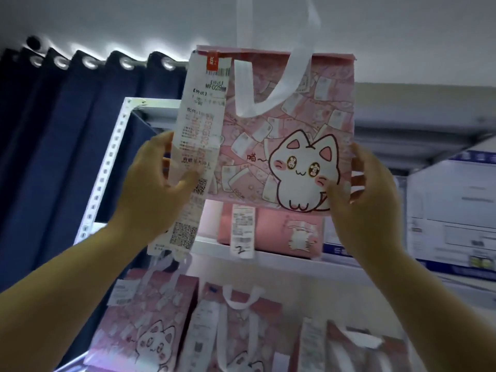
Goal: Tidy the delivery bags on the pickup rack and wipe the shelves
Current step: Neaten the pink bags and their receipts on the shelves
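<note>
Ok, both hands up. The pink cat bag point(281, 130) is upright in the air in front of the rack point(107, 167), above the middle shelf point(295, 260).

Left hand point(158, 181) clamps the bag's left edge, thumb on the front over the long receipt point(198, 130), fingers behind. Right hand point(367, 191) clamps the right edge, thumb on the cat print, fingers behind.

One white handle point(268, 84) flops down over the front. The receipt hangs past the bag's bottom edge.

A second pink bag point(271, 232) sits on the middle shelf behind, its slip point(243, 232) draped over the shelf lip. More pink bags point(145, 326) are lined up one level down. White boxes point(451, 210) right, navy curtain point(53, 143) left of the rack.
</note>
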Motion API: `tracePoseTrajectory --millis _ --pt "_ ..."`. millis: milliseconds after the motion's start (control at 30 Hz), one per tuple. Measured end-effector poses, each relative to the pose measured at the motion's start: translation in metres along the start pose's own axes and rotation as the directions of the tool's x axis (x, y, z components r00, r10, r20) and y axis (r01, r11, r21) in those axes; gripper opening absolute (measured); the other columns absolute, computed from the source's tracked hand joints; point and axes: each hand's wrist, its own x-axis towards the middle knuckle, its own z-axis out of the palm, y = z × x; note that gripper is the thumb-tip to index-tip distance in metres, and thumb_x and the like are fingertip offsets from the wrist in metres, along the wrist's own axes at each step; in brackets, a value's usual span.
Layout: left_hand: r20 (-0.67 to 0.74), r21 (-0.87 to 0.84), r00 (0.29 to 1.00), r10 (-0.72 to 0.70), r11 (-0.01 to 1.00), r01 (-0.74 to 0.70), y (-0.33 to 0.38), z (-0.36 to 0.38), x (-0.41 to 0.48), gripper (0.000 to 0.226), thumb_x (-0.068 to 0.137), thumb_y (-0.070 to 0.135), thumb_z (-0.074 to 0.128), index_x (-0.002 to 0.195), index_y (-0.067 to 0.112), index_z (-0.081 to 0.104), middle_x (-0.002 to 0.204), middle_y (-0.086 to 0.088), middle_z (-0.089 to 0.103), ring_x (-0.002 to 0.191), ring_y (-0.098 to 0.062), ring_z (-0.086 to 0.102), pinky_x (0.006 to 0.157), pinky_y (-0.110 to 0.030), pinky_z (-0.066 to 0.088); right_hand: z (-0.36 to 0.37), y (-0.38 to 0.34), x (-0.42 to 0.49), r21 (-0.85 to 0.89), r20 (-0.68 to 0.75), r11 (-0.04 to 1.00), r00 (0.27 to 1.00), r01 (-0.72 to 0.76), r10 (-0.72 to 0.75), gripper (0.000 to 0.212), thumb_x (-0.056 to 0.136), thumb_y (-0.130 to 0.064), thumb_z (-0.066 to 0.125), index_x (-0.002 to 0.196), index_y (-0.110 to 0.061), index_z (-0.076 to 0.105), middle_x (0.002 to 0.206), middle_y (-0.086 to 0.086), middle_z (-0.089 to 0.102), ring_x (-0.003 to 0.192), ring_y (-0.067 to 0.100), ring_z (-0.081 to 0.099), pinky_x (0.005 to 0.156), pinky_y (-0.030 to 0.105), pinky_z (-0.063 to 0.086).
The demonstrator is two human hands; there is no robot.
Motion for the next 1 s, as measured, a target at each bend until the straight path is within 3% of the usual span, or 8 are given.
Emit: tracePoseTrajectory --millis 67,167,267,367,500,633,800,1000 --pt "0.029 -0.026 1.000 0.012 1.000 -0.011 0.017 0.028 -0.008 0.035 0.083 0.029 0.065 0.113 0.034 0.047 0.112 0.006 0.057 0.097 -0.013 0.058 0.079 -0.032 0.051 -0.026 0.021 0.000 -0.040 -0.027 0.999 1.000 -0.003 0.002 0.056 0.084 -0.021 0.066 0.135 -0.017 0.043 0.120 0.003 0.057 0.100 0.019 0.056 0.082 0.039 0.053" --pt "0.080 -0.065 0.997 0.025 0.998 -0.020 0.038 0.073 -0.018 0.033 0.083 0.028 0.065 0.111 0.031 0.047 0.109 0.005 0.057 0.093 -0.011 0.058 0.072 -0.021 0.048 -0.062 0.054 -0.002 -0.113 -0.064 0.992 0.997 -0.046 0.039 0.056 0.083 -0.014 0.066 0.135 -0.014 0.044 0.120 0.007 0.057 0.100 0.022 0.057 0.080 0.037 0.053" --pt "0.147 -0.134 0.988 0.048 0.991 -0.029 0.056 0.116 -0.029 0.036 0.082 0.031 0.065 0.114 0.027 0.049 0.106 0.006 0.059 0.091 -0.012 0.061 0.072 -0.031 0.055 -0.093 0.084 -0.004 -0.153 -0.082 0.978 0.988 -0.140 0.128 0.054 0.084 -0.015 0.064 0.134 -0.015 0.045 0.121 0.005 0.056 0.102 0.023 0.057 0.082 0.042 0.053" --pt "0.187 -0.179 0.980 0.071 0.983 -0.036 0.070 0.157 -0.042 0.036 0.082 0.031 0.065 0.112 0.028 0.048 0.104 0.007 0.058 0.090 -0.010 0.059 0.072 -0.026 0.053 -0.119 0.114 -0.009 -0.217 -0.104 0.960 0.982 -0.176 0.157 0.052 0.085 -0.016 0.065 0.134 -0.013 0.046 0.121 0.008 0.058 0.103 0.024 0.057 0.082 0.034 0.049" --pt "0.257 -0.223 0.965 0.052 0.975 0.007 0.081 0.207 -0.063 0.038 0.082 0.030 0.065 0.115 0.023 0.049 0.104 0.007 0.055 0.091 -0.009 0.057 0.076 -0.026 0.052 -0.140 0.151 -0.016 -0.283 -0.117 0.917 0.959 -0.280 0.257 0.055 0.083 -0.008 0.066 0.134 -0.011 0.046 0.123 0.010 0.058 0.107 0.027 0.056 0.087 0.041 0.050" --pt "0.333 -0.189 0.943 0.019 0.981 0.047 0.080 0.249 -0.083 0.042 0.084 0.029 0.064 0.122 0.023 0.047 0.110 0.008 0.051 0.100 -0.008 0.050 0.081 -0.019 0.041 -0.145 0.184 -0.025 -0.363 -0.101 0.854 0.927 -0.373 0.361 0.054 0.083 -0.006 0.064 0.133 -0.013 0.045 0.123 0.010 0.058 0.110 0.030 0.056 0.088 0.043 0.050" --pt "0.451 -0.084 0.889 -0.079 0.988 0.131 0.060 0.286 -0.092 0.049 0.083 0.035 0.062 0.127 0.026 0.042 0.114 0.006 0.054 0.101 -0.015 0.055 0.089 -0.042 0.050 -0.136 0.220 -0.032 -0.429 -0.044 0.781 0.874 -0.455 0.485 0.047 0.085 -0.009 0.062 0.129 -0.014 0.047 0.116 0.008 0.061 0.104 0.029 0.057 0.081 0.035 0.046" --pt "0.485 -0.018 0.859 -0.166 0.980 0.200 0.037 0.306 -0.089 0.046 0.085 0.031 0.063 0.126 0.024 0.043 0.112 0.005 0.057 0.097 -0.014 0.055 0.081 -0.029 0.044 -0.111 0.247 -0.032 -0.452 0.040 0.766 0.848 -0.456 0.529 0.044 0.086 -0.018 0.064 0.127 -0.015 0.048 0.118 0.006 0.060 0.106 0.027 0.056 0.087 0.041 0.049"
